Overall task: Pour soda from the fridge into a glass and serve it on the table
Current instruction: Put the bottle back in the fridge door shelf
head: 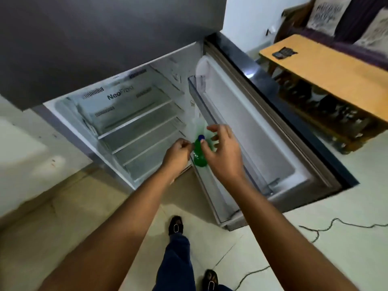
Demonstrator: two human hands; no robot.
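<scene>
A green soda bottle [199, 157] with a blue cap stands in the lowest shelf of the open fridge door [270, 143]. My left hand [178, 153] is just left of the bottle, its fingers curled, knuckles against the bottle's side. Over the bottle's right side hovers my right hand [223, 153], fingers spread and thumb by the cap, not closed around it. The wooden table [327, 76] stands at the upper right. No glass is in view.
The fridge interior [136, 124] shows bare shelves. A dark flat object [284, 52] lies on the table, with a sofa and cushions [327, 13] behind. A black cable [327, 226] runs over the floor at the right. My feet stand below.
</scene>
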